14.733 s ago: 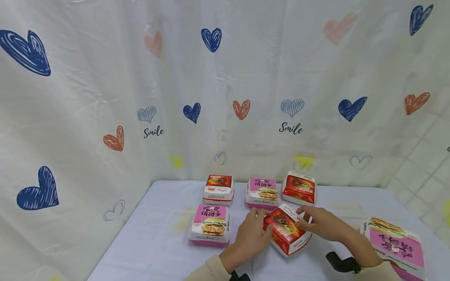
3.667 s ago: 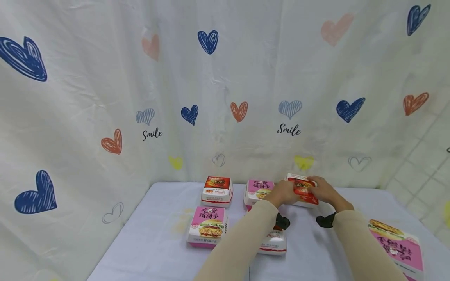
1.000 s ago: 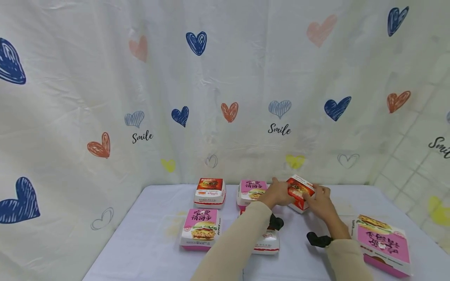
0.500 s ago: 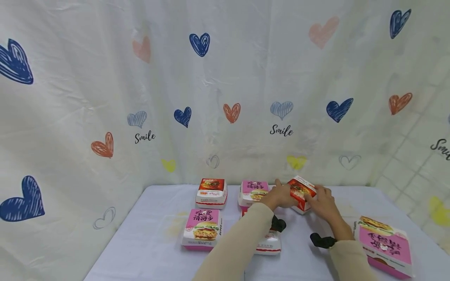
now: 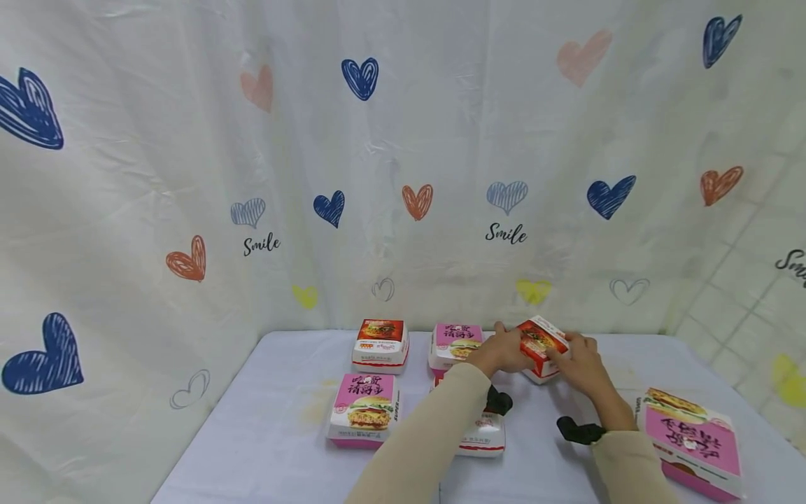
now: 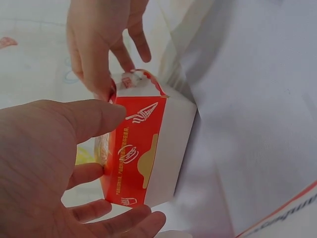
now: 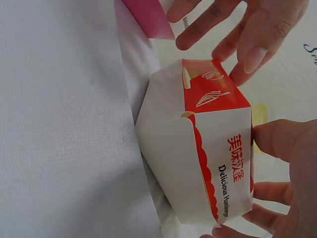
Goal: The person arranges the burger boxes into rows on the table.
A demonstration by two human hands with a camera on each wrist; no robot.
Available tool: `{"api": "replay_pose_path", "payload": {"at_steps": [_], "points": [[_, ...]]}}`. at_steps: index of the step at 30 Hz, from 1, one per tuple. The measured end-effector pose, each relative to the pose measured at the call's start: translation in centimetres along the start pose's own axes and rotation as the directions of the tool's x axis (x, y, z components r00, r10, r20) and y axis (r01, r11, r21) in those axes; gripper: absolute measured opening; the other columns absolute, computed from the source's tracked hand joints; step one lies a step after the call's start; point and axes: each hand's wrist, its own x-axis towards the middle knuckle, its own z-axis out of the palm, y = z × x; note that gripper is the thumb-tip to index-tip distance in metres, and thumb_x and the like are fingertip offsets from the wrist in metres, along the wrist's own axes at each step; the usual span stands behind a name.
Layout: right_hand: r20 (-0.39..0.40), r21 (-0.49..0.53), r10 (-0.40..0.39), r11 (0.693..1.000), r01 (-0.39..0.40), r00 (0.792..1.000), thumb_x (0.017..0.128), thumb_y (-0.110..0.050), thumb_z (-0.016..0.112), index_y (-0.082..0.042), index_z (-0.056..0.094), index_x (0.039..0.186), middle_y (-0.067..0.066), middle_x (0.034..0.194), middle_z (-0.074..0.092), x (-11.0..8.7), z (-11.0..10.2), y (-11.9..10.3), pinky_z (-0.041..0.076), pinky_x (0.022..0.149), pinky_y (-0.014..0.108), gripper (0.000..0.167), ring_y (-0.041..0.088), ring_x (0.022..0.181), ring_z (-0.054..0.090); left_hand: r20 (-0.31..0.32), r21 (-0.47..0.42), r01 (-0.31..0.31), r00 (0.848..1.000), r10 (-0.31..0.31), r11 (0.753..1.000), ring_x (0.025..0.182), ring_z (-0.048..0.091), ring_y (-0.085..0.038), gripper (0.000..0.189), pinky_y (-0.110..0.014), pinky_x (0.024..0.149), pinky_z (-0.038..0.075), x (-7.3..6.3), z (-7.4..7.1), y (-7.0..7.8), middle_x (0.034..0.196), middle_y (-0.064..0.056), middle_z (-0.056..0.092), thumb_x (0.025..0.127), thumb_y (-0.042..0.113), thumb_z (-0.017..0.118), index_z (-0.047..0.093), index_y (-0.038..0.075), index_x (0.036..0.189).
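Observation:
A red and white hamburger box [image 5: 543, 344] sits at the back right of the table, turned at an angle, with a burger picture on its lid. My left hand [image 5: 506, 350] holds its left side, with the thumb [image 6: 106, 118] at the lid's edge and the fingers spread along the side. Opposite it, my right hand [image 5: 582, 365] holds the right side; its thumb [image 7: 277, 139] presses the lid's edge. In the right wrist view, the side printed "Delicious Hamburger" shows and the flap is tucked down.
A pink burger box [image 5: 458, 343] and a red one [image 5: 380, 344] stand along the back. In front are another pink box [image 5: 365, 409] and a red box [image 5: 483, 435] partly behind my left sleeve. A larger pink box [image 5: 693, 441] lies at the right. A heart-printed curtain [image 5: 403, 140] hangs behind.
Earlier my hands held the front red box, which now stands left, turned round. Since then they moved to the back right red box, which has turned at an angle. The last second shows little motion.

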Motion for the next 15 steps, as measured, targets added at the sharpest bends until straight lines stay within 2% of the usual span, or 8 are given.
{"api": "replay_pose_path", "payload": {"at_steps": [6, 15], "points": [[-0.005, -0.004, 0.012, 1.000, -0.012, 1.000, 0.103, -0.032, 0.052, 0.016, 0.025, 0.149, 0.048, 0.141, 0.023, -0.07, -0.16, -0.19, 0.038, 0.097, 0.071, 0.072, 0.063, 0.123, 0.035, 0.001, 0.032, 0.029, 1.000, -0.029, 0.999, 0.101, 0.061, -0.016, 0.066, -0.032, 0.090, 0.052, 0.70, 0.42, 0.08, 0.156, 0.003, 0.034, 0.090, 0.045, 0.075, 0.048, 0.033, 0.150], [0.010, -0.010, 0.050, 0.999, -0.050, 0.999, 0.103, -0.032, 0.051, 0.013, 0.024, 0.149, 0.048, 0.140, 0.024, -0.16, -0.53, -0.37, 0.037, 0.094, 0.070, 0.070, 0.066, 0.125, 0.030, -0.030, 0.054, -0.019, 0.999, 0.020, 0.998, 0.113, 0.062, -0.017, 0.071, -0.034, 0.095, 0.053, 0.16, 0.26, -0.11, 0.157, 0.002, 0.038, 0.091, 0.052, 0.072, 0.044, 0.032, 0.153]]}}
